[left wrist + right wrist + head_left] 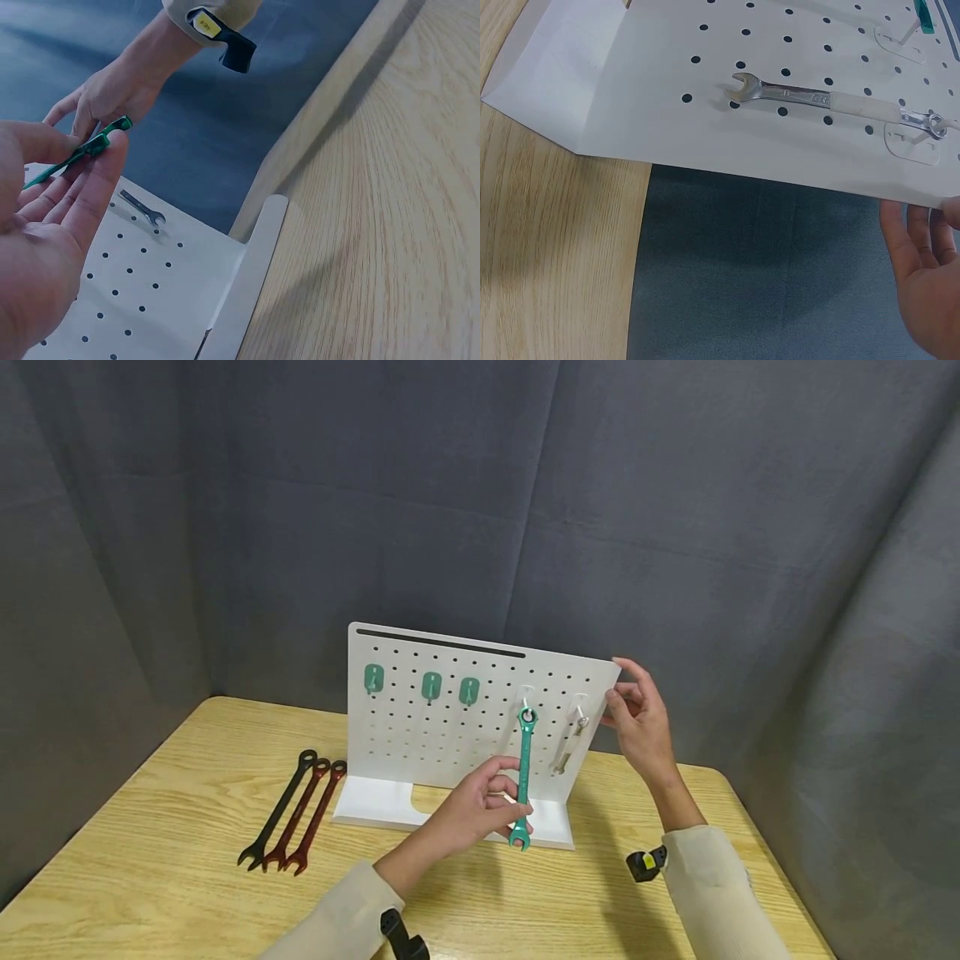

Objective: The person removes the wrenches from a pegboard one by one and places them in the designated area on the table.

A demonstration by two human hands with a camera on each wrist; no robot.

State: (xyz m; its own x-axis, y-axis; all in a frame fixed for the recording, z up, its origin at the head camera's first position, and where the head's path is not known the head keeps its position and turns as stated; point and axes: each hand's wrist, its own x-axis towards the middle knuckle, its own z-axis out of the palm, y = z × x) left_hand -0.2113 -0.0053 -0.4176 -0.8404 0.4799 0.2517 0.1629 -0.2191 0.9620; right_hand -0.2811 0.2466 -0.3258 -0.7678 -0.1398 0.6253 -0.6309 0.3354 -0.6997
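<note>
Table (172, 843); green wrench (524, 768) held (full-length: head view).

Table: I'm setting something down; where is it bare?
Bare: left of the black wrench, and between the sleeves, in front of the pegboard. Crowded: between black wrench and pegboard, where red wrenches lie, and over its base, where the left hand holds the green wrench.

silver wrench (866, 107) hangs from clear hook (913, 148) on white pegboard (780, 150), right grip (934, 292) holding its edge
</note>
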